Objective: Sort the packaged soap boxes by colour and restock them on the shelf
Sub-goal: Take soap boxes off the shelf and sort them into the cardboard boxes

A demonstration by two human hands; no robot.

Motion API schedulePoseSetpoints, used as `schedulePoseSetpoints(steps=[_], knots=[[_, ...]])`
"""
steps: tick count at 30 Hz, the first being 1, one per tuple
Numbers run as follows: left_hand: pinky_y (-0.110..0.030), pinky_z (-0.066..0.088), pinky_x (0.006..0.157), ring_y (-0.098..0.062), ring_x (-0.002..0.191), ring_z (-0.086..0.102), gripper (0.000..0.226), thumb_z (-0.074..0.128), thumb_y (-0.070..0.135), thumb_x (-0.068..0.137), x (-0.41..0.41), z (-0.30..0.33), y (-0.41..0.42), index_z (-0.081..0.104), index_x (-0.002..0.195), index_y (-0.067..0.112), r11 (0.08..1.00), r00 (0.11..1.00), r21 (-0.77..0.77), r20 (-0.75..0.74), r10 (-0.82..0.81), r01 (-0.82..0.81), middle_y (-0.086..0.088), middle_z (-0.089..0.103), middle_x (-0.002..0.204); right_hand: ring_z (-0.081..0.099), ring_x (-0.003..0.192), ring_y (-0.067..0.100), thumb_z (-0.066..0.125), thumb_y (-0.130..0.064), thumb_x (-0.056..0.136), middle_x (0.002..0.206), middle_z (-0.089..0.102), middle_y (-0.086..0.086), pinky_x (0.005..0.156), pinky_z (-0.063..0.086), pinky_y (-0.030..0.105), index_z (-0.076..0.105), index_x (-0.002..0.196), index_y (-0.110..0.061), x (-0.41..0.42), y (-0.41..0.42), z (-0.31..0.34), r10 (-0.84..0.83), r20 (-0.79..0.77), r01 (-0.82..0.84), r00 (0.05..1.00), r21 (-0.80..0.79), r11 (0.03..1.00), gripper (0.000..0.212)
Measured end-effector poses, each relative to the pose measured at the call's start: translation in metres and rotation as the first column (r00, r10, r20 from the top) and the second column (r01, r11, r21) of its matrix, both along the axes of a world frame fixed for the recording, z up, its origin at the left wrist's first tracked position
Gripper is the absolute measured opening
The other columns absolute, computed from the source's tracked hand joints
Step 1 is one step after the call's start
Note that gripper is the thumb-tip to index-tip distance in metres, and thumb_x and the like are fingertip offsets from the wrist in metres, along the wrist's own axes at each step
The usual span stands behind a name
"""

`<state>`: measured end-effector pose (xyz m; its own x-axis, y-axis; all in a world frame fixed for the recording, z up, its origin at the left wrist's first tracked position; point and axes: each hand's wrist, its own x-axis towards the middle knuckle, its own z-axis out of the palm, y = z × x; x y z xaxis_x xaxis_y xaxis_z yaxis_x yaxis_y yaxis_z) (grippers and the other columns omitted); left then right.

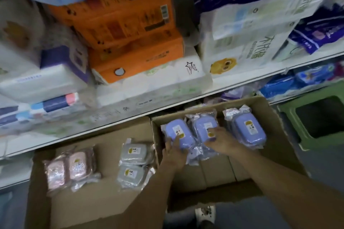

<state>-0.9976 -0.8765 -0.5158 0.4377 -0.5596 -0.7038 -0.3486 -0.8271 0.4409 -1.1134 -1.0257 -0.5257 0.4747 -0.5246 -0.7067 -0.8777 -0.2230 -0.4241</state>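
left hand (174, 151) is curled around the leftmost blue soap box (179, 134) while the right hand (222, 140) lies fingers-flat on the middle blue soap box (204, 128), both inside the cardboard box (275, 135).

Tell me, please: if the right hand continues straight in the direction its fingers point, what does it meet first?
The right hand already touches the middle purple soap box. Beyond that comes probably the cardboard box's far wall, though depth is unclear.

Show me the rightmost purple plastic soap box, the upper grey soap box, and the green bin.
Rightmost purple plastic soap box (249, 128), head view, lid centre.
Upper grey soap box (134, 153), head view, lid centre.
Green bin (290, 117), head view, left rim.
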Motion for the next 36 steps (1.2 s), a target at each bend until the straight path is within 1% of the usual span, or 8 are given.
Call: schedulePoseSetpoints(steps=[3, 9, 12, 15, 19, 25, 33, 36], knots=[[-0.031, 0.013, 0.116, -0.026, 0.15, 0.008, 0.061, 0.046, 0.036, 0.101, -0.001, 0.0, -0.002, 0.017, 0.154, 0.028, 1.0, 0.999, 0.022, 0.047, -0.01, 0.009, -0.008, 0.006, 0.163, 0.047, 0.127, 0.029, 0.059, -0.026, 0.092, 0.143, 0.041, 0.015, 0.105, 0.04, 0.035, 0.047, 0.139, -0.01, -0.005, -0.004, 0.004, 0.076, -0.044, -0.076, 0.996, -0.009, 0.997, 0.051], [-0.03, 0.021, 0.114, -0.028, 0.142, 0.029, 0.067, 0.052, 0.038, 0.098, 0.013, 0.049, -0.006, 0.024, 0.153, 0.012, 0.998, 0.99, -0.038, 0.129, 0.058, -0.053, -0.013, 0.031, 0.155, 0.045, 0.132, 0.028, 0.053, -0.035, 0.095, 0.15, 0.039, 0.008, 0.104, 0.041, 0.035, 0.038, 0.145, -0.018, 0.009, -0.008, 0.074, 0.221, -0.026, -0.223, 0.975, -0.096, 0.97, 0.055], [-0.031, 0.033, 0.108, -0.027, 0.135, 0.042, 0.061, 0.053, 0.036, 0.098, 0.02, 0.093, 0.002, 0.033, 0.15, 0.013, 0.987, 0.987, -0.13, 0.12, 0.106, -0.09, -0.01, 0.046, 0.147, 0.053, 0.121, 0.029, 0.049, -0.041, 0.096, 0.137, 0.054, 0.004, 0.095, 0.046, 0.038, 0.046, 0.137, -0.023, 0.02, -0.004, 0.129, 0.369, -0.033, -0.367, 0.929, -0.212, 0.905, 0.045], [-0.03, 0.041, 0.099, -0.022, 0.123, 0.052, 0.052, 0.054, 0.037, 0.097, 0.025, 0.151, 0.017, 0.042, 0.144, 0.019, 0.967, 0.959, -0.242, 0.246, 0.143, -0.082, -0.003, 0.059, 0.132, 0.059, 0.109, 0.027, 0.047, -0.043, 0.096, 0.122, 0.061, 0.003, 0.085, 0.05, 0.037, 0.049, 0.131, -0.023, 0.031, 0.007, 0.185, 0.467, 0.014, -0.428, 0.884, -0.376, 0.822, 0.04], [-0.035, 0.048, 0.096, -0.011, 0.12, 0.053, 0.053, 0.054, 0.045, 0.095, 0.03, 0.235, 0.043, 0.039, 0.144, 0.032, 0.867, 0.838, -0.499, 0.468, 0.28, -0.011, 0.01, 0.058, 0.13, 0.054, 0.118, 0.02, 0.045, -0.043, 0.097, 0.133, 0.054, -0.004, 0.089, 0.044, 0.034, 0.043, 0.139, -0.028, 0.047, 0.028, 0.258, 0.554, 0.224, -0.303, 0.802, -0.648, 0.699, 0.045], [-0.027, 0.049, 0.076, 0.001, 0.099, 0.058, 0.048, 0.057, 0.047, 0.092, 0.062, 0.325, 0.091, 0.045, 0.137, 0.038, 0.767, 0.654, -0.641, 0.586, 0.478, 0.014, 0.021, 0.061, 0.119, 0.061, 0.098, 0.015, 0.053, -0.037, 0.093, 0.119, 0.059, -0.01, 0.067, 0.041, 0.027, 0.054, 0.126, -0.03, 0.081, 0.059, 0.342, 0.653, 0.48, -0.101, 0.586, -0.756, 0.647, 0.033], [-0.022, 0.051, 0.078, 0.001, 0.094, 0.058, 0.052, 0.058, 0.046, 0.091, 0.148, 0.389, 0.174, 0.041, 0.14, 0.039, 0.686, 0.6, -0.728, 0.546, 0.584, -0.005, 0.021, 0.059, 0.119, 0.058, 0.105, 0.014, 0.055, -0.034, 0.094, 0.122, 0.055, -0.01, 0.072, 0.045, 0.028, 0.054, 0.125, -0.031, 0.179, 0.114, 0.418, 0.765, 0.489, -0.052, 0.419, -0.829, 0.558, 0.032], [-0.034, 0.052, 0.084, 0.001, 0.096, 0.058, 0.051, 0.059, 0.043, 0.092, 0.193, 0.397, 0.216, 0.042, 0.139, 0.039, 0.667, 0.616, -0.745, 0.517, 0.594, -0.018, 0.021, 0.06, 0.114, 0.056, 0.105, 0.009, 0.053, -0.037, 0.094, 0.125, 0.051, -0.014, 0.072, 0.036, 0.025, 0.053, 0.126, -0.033, 0.229, 0.146, 0.428, 0.793, 0.468, -0.092, 0.39, -0.837, 0.539, 0.031]])
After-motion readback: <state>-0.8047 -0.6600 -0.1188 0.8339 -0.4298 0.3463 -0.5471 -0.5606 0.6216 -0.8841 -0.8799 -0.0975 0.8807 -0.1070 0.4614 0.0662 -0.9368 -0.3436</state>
